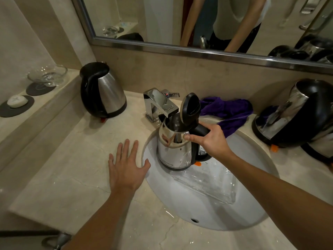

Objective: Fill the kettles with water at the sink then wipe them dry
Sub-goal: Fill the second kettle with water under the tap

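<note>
A steel kettle (173,150) with a black handle stands in the white sink (252,177), its lid flipped up, its mouth under the chrome tap (158,105). My right hand (207,139) grips its handle at the top. My left hand (127,166) lies flat with fingers spread on the counter at the sink's left rim, holding nothing. A second kettle (102,92), lid closed, stands on the counter at the back left. A third kettle (295,112) stands at the right. A purple cloth (228,110) lies crumpled behind the sink.
A clear glass tray (207,183) lies in the basin beneath the kettle. On the left ledge sit a glass bowl (47,74) and a white soap (17,101) on dark coasters. A mirror (198,20) runs along the wall. The beige counter (63,168) shows water drops.
</note>
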The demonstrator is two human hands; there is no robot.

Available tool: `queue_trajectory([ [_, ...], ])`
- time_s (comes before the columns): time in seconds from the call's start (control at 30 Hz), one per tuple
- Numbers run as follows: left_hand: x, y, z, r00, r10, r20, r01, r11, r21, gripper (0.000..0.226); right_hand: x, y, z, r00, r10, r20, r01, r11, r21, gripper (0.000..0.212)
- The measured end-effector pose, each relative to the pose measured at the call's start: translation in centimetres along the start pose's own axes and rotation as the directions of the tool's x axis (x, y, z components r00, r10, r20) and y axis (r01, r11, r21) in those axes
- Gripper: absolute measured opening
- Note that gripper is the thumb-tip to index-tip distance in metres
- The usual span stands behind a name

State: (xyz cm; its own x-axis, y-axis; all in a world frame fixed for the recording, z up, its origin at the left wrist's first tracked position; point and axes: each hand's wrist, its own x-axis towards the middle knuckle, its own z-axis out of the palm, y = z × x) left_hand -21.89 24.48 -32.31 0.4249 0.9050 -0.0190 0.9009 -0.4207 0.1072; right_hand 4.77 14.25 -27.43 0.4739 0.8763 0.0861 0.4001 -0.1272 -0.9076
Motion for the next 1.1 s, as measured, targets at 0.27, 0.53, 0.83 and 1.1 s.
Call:
queue_trajectory([
  [0.27,0.04,-0.07,0.01,1.0,0.005,0.001,-0.005,1.0,-0.017,0.081,-0.12,-0.46,0.0,1.0,-0.013,-0.014,0.013,1.0,0.006,0.033],
  [0.53,0.11,-0.19,0.45,1.0,0.003,-0.02,-0.004,1.0,-0.03,0.081,-0.17,-0.25,0.01,1.0,-0.025,-0.01,0.025,1.0,0.004,0.052],
  [0.83,0.12,-0.25,0.58,0.999,0.01,-0.045,-0.013,0.999,-0.05,0.08,-0.15,-0.6,-0.06,1.0,-0.022,-0.01,0.022,1.0,0.006,0.032],
  [1.1,0.13,-0.22,0.49,0.999,0.0,-0.034,-0.001,0.999,-0.036,0.08,-0.09,-0.51,-0.06,1.0,-0.024,-0.009,0.024,1.0,-0.006,0.034],
])
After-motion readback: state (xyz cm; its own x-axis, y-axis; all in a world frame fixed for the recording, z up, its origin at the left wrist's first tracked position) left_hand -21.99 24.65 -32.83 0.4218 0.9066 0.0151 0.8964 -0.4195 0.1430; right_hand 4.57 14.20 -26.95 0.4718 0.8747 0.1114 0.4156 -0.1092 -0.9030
